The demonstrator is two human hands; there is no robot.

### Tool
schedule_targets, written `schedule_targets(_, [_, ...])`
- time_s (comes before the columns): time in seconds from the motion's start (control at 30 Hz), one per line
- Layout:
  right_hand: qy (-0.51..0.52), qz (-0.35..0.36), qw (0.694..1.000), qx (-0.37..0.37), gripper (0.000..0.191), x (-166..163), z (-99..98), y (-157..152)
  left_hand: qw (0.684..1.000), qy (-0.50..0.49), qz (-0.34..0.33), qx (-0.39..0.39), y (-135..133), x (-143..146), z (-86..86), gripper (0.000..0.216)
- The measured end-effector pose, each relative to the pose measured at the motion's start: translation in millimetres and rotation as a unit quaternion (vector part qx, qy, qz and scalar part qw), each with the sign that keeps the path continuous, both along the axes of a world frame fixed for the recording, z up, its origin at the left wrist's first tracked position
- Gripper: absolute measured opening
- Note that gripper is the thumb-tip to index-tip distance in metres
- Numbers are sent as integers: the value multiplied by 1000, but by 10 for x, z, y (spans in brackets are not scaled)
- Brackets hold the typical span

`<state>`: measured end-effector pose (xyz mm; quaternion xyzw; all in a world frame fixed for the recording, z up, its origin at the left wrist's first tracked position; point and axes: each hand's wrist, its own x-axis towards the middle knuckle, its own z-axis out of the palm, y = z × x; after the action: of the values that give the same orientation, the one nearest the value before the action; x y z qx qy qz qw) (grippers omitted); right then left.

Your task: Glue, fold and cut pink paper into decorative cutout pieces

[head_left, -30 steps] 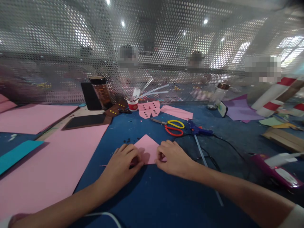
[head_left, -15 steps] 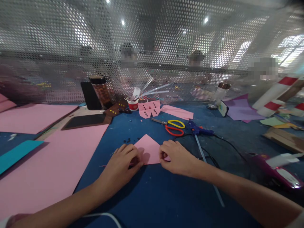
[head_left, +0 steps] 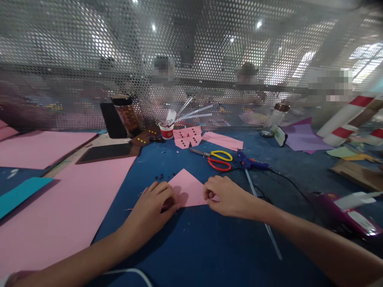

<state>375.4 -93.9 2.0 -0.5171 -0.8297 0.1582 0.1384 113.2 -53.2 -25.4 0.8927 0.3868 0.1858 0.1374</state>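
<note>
A folded pink paper (head_left: 188, 188), pointed at the top, lies flat on the blue table. My left hand (head_left: 158, 201) is closed over its left part, thumb and fingers pinching near the lower edge. On the right part, my right hand (head_left: 223, 196) has its fingers curled in and pressed at the lower edge, hiding that corner. Just beyond the paper lie scissors (head_left: 220, 158) with one yellow and one red handle. A blue glue gun (head_left: 251, 161) with a long clear glue stick (head_left: 272, 239) rests to the right, the stick passing under my right forearm.
Large pink sheets (head_left: 74, 207) and a teal sheet (head_left: 24, 193) cover the left side. At the back are a red-white cup (head_left: 166, 131) of glue sticks, a dotted pink cutout (head_left: 188, 137) and a dark bottle (head_left: 127, 115). A magenta tool (head_left: 350, 215) lies right.
My right hand has slid a little to the right along the paper's lower edge, baring more of it. My left hand stays in place.
</note>
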Motion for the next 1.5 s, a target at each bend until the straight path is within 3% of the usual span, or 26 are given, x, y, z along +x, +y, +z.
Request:
schedule_targets(0.57, [-2,53,994,-99,24,176,157,82,996,-27,11,-85,34,-69,72,11])
schedule_targets(1.23, [16,66,993,-93,24,219,108,91,984,8,19,-179,165,-212,157,6])
schedule_targets(1.5, [10,63,994,-93,25,217,92,103,980,12,50,-195,159,-245,206,8])
